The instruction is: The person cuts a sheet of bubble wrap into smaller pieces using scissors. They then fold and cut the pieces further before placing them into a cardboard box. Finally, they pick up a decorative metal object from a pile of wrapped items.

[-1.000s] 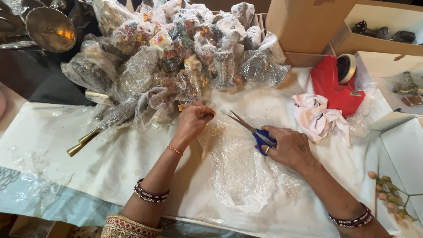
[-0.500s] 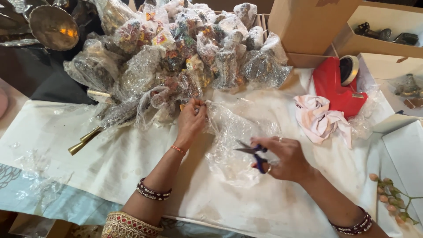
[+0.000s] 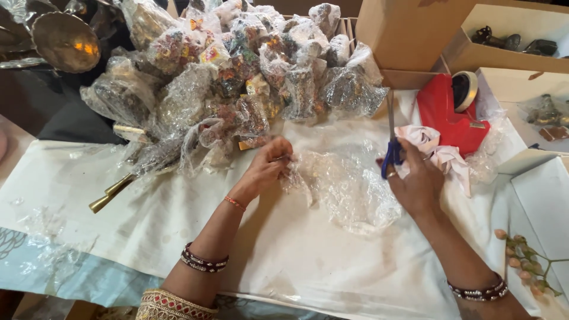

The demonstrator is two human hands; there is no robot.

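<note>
Left hand (image 3: 269,166) pinches edge of bubble wrap sheet (image 3: 349,186), fingers closed on it. Sheet: clear, crinkled, dimpled, lying mid-worktop between both hands. Right hand (image 3: 418,181) grips blue-handled scissors (image 3: 391,142), blades pointing toward far edge. Heap of wrapped figurines (image 3: 249,77) along far edge. Red tape dispenser (image 3: 450,112) and cardboard boxes (image 3: 409,35) at far right corner. White paper covering (image 3: 308,255) on worktop.

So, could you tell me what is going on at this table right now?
A person is working with a sheet of clear bubble wrap spread on a white-covered table. The left hand pinches the sheet's upper left edge, while the right hand holds blue-handled scissors with the blades pointing up, away from the sheet. Behind lies a pile of bubble-wrapped figurines, and a red tape dispenser sits to the right.
</note>
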